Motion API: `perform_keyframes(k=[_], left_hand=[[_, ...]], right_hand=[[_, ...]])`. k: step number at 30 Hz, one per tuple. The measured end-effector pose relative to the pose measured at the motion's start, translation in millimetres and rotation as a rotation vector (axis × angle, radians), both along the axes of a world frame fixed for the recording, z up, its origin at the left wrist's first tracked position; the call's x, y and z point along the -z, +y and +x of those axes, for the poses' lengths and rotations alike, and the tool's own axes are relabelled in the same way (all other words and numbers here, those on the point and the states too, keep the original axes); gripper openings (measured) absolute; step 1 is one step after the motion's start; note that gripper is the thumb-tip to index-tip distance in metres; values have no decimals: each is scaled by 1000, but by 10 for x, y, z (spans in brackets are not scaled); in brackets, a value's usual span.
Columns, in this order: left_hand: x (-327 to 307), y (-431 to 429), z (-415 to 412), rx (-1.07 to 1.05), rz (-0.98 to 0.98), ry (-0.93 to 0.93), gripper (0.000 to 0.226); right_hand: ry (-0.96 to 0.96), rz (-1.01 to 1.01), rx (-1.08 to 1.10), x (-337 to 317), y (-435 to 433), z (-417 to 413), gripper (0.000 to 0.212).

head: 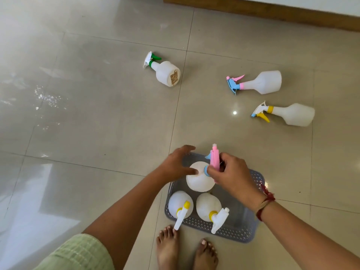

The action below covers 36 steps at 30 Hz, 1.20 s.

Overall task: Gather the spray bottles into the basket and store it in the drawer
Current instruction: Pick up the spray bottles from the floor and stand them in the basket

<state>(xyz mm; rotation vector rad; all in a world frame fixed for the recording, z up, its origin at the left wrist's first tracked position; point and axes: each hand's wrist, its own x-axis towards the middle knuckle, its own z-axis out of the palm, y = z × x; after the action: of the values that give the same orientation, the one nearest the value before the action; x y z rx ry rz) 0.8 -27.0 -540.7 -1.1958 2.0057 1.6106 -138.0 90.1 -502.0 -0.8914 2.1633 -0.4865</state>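
Note:
A grey perforated basket stands on the floor just in front of my feet. Two white spray bottles with yellow collars stand upright in its near half. My right hand grips the pink and blue spray head of a third white bottle, upright in the basket's far half. My left hand rests against that bottle's shoulder with fingers spread. Three more white bottles lie on the floor beyond: a green-trigger one, a pink-trigger one and a yellow-trigger one.
Glossy beige floor tiles stretch all around. A wooden skirting board runs along the wall at the top right. My bare feet stand right against the basket's near edge. No drawer is in view.

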Motion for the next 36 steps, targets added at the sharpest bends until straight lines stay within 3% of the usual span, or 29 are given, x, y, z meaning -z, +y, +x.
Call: perform_keyframes(k=[3,5,9,24,27,31,36], left_hand=[[38,40,231,-190,-75,-67,38],[75,121,356,-261,-99,-121,28],[149,300,437,-255,-17,-148,28],[243,528,355,-249,42,-158,23],[260,510,380,-221,-5,-181,25],[274,465,420,-226,-46,-198,23],[249,322,488,-223,-118,-223,22]], right_hand=[[-39,63,29,235,102,164,26],[-69,104,95,375,146,270,23],[-164,135,228,594,145,445,20],[-224,144,244,811,78,625,23],[-246,157,215,799,90,629,36],[-276,161,250,722,136,608,69],[-169,184,284,528,214,370,76]])
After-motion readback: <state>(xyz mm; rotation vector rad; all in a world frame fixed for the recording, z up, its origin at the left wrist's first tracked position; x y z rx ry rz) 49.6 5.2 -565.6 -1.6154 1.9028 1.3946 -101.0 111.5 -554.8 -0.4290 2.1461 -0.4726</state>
